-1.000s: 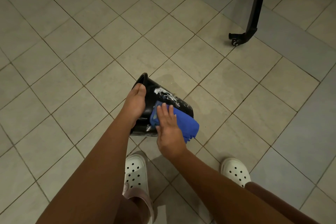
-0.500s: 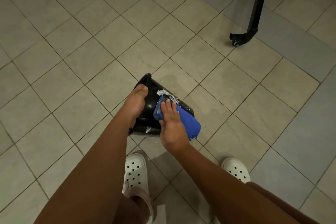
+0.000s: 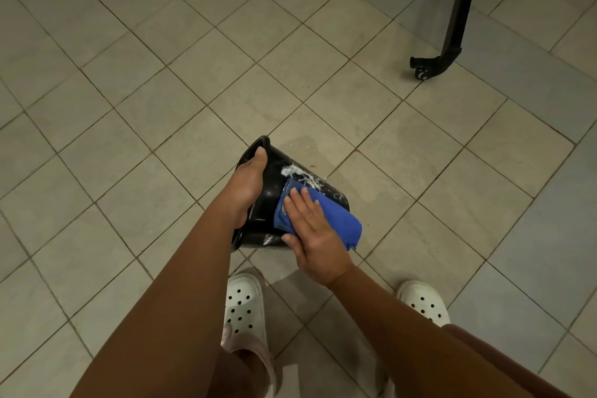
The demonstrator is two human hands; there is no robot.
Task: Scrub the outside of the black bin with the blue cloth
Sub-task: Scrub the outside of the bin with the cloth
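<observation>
Black bin [image 3: 275,175] in left hand [image 3: 245,186]

The single view comes from a wide-angle camera on the person's head, facing forward and steeply down at the tiled floor [image 3: 129,107]. It sits close above the work: both forearms enter from the bottom edge, and the left hand [image 3: 245,181] and right hand [image 3: 310,229] meet at the black bin [image 3: 273,184] just below centre. The white shoes [image 3: 244,304] lie near the bottom edge. A wheeled stand leg [image 3: 457,10] marks the far upper right.
</observation>
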